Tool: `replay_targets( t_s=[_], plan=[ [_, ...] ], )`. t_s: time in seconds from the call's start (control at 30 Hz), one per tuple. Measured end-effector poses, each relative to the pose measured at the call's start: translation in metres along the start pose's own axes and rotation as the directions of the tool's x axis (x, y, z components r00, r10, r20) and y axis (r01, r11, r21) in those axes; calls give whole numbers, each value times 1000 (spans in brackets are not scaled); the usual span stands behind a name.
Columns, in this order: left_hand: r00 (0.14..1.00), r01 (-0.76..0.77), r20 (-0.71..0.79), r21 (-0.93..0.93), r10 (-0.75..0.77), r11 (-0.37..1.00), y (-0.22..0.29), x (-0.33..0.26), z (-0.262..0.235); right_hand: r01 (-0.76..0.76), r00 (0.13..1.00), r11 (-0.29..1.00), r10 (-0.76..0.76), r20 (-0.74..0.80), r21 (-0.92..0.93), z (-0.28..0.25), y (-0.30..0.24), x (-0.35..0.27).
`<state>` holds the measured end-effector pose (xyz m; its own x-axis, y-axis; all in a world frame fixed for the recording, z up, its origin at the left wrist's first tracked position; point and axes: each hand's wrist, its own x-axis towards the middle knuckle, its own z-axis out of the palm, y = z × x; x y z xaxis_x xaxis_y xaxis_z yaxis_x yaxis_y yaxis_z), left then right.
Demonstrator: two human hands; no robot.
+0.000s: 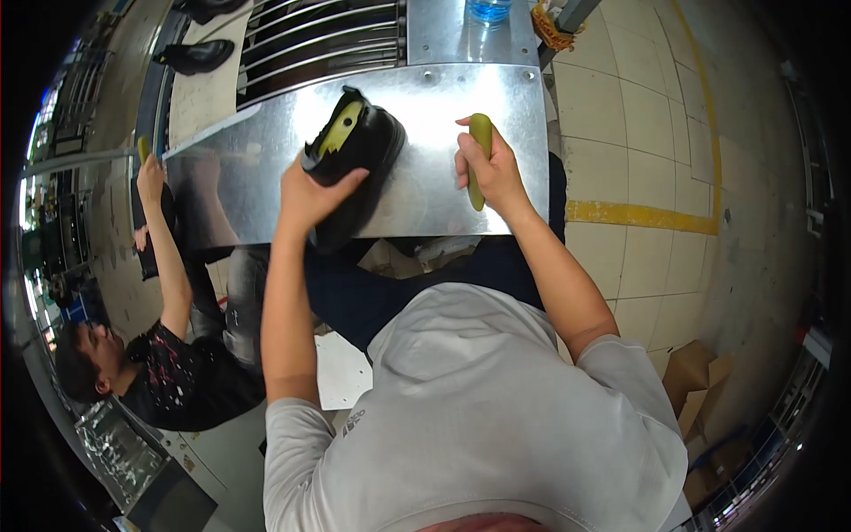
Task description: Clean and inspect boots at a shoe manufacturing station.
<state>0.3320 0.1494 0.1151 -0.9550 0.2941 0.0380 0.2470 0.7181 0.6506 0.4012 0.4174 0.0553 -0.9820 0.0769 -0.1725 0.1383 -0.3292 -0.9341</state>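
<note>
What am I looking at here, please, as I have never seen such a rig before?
No robot is involved: these are a person's bare hands, seen from above by a fisheye camera on their head, which bends straight edges. The left hand holds a black shoe at the metal table; the right hand grips a yellow-green stick. Beyond, another shoe lies beside metal bars. At the picture's left, a co-worker sits nearby.
</note>
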Motion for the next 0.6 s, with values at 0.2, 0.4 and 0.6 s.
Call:
replay_targets(
  t_s=[0.2, 0.4, 0.6],
  plan=[
    [965, 97, -170, -475, -199, 875, 25, -32, 34, 19, 992, 964, 15, -125, 264, 22, -32, 50],
    [938, 175, -162, -543, -307, 822, 35, -35, 47, 206, 969, 852, -109, -223, 481, 45, -54, 96],
    [941, 161, -16, -857, -338, 490, 6, -24, 45, 164, 986, 829, -114, -126, 535, 63, -57, 107]
  ],
)
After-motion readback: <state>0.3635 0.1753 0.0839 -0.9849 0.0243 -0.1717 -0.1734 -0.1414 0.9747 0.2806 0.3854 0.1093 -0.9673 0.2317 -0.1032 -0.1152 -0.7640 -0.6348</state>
